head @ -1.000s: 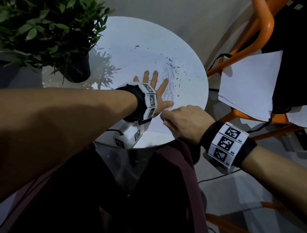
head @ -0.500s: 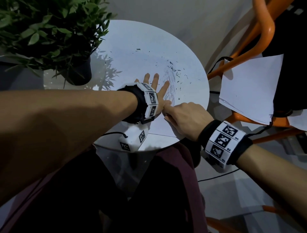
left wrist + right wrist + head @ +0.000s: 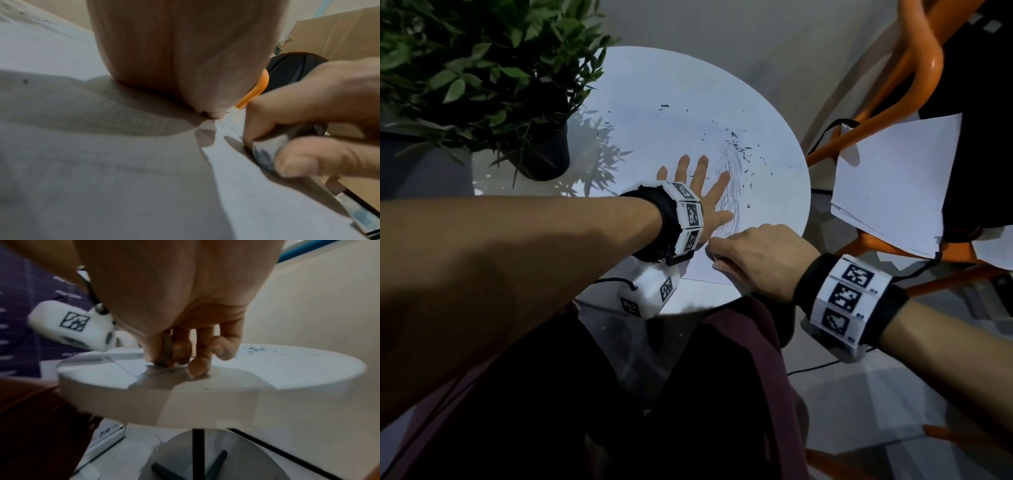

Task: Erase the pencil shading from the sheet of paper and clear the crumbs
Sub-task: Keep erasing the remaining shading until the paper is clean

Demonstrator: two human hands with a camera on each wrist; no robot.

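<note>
Now, left to right: potted plant [image 3: 482, 78] sits at the left edge of the round tabletop [image 3: 654, 85], no change from the earlier frames. Left hand [image 3: 702, 195] lies flat, fingers straight and spread, palm pressing the sheet of paper [image 3: 705, 267] down, holding nothing; it has kept the same spot over the last second. Just right of its fingers is the pencil shading [image 3: 729, 185], a patch of loose strokes running toward the near edge, much of it still there. Right hand [image 3: 753, 257] sits at the near right edge of the tabletop, fingers curled, pinching an eraser [image 3: 267, 152] between thumb and fingers, grey-smudged tip touching the paper. Compared with a second ago the right hand has slid a little toward the near edge and back beside the left thumb, so it reads as mid rubbing stroke at the lower end of the shading. Crumbs [image 3: 739, 147] lie scattered beyond the shading toward the far right edge, with a few strays further back; the scatter looks unchanged. Judgement: erasing is partly done, and the crumb sweep has not started. Loose sheets [image 3: 893, 185] rest on the orange chair [image 3: 914, 72] off to the right.
</note>
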